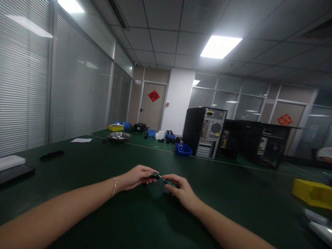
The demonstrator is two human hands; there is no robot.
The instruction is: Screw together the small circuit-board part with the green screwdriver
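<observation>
Over the green tabletop (155, 211), my two hands meet near the middle of the view. My right hand (183, 192) is closed round the dark handle of a small screwdriver (168, 181), whose thin silver shaft points left. My left hand (138, 178), with a bracelet at the wrist, pinches a small dark green and black piece (155, 176); its exact kind is too small to make out. The shaft's tip reaches this piece, and whether it sits in a screw cannot be seen.
Computer towers (204, 133) stand at the back right. A blue bin (183, 149) is beside them, a steel bowl (119, 137) further left. On the left lie a keyboard (15, 173) and a dark slim object (52, 154). A yellow bin (312, 193) is at the right edge.
</observation>
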